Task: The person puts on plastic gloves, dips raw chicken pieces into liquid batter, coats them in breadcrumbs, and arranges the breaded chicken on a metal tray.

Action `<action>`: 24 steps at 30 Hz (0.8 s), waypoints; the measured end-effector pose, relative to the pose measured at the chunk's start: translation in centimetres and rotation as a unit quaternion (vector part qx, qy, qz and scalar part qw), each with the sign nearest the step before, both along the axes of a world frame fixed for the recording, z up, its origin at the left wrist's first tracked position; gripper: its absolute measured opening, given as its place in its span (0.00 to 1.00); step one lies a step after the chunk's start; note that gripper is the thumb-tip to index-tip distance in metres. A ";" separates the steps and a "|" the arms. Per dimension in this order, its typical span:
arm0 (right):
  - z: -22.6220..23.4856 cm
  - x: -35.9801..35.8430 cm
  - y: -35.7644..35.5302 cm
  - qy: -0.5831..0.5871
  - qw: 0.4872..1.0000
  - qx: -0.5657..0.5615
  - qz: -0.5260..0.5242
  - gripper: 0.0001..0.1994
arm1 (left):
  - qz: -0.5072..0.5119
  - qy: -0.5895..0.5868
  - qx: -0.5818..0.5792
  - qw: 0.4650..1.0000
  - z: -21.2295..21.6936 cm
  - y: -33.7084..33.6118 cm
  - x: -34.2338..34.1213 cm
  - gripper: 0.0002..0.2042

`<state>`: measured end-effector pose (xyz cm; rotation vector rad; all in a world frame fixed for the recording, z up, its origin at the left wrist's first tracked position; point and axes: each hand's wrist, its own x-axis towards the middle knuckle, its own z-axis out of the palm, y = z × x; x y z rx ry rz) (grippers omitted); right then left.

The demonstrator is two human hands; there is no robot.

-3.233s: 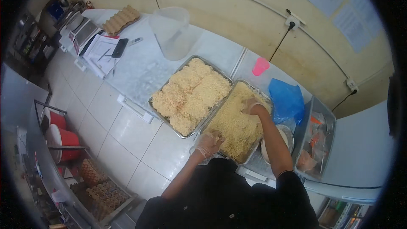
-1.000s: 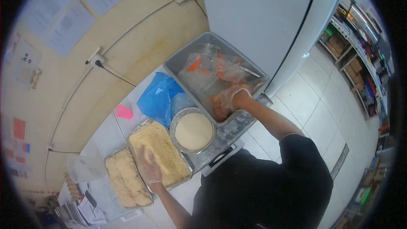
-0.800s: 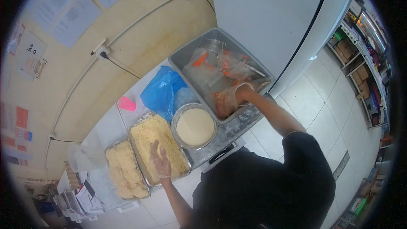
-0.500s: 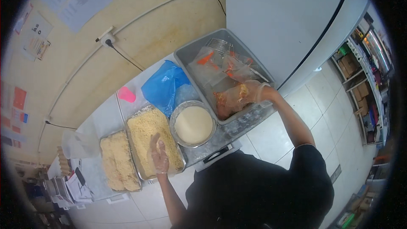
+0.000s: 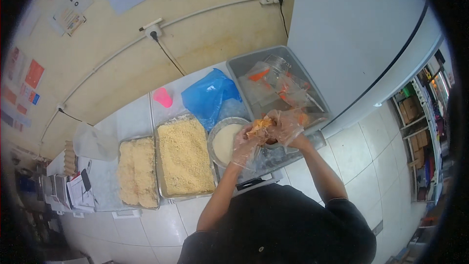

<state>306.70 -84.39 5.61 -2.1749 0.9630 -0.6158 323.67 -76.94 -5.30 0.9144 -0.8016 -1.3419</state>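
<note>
My left hand and my right hand, both in clear plastic gloves, are together over the gap between a round metal bowl and a grey tub. Their fingers close round a piece of orange-coated meat, partly covered by the gloves. White batter fills the bowl, whose right side the left hand hides. Inside the grey tub lie clear plastic bags with orange contents and a wire rack. Left of the bowl is a metal tray of yellowish crumbly coating.
A second tray holds crumb-covered pieces farther left. Behind the trays are a pink cup, a blue plastic bag and a translucent container. A large pale cabinet stands right of the tub; the wall has sockets and cables.
My left hand has left the crumb tray and moved right to the meat. My right hand has come from inside the tub toward the bowl with the meat. The view has shifted.
</note>
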 end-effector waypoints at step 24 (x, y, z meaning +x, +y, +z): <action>-5.2 15.3 2.1 0.180 0.982 0.013 0.060 0.12 | 0.201 -0.148 0.159 0.955 -8.1 15.7 13.3 0.19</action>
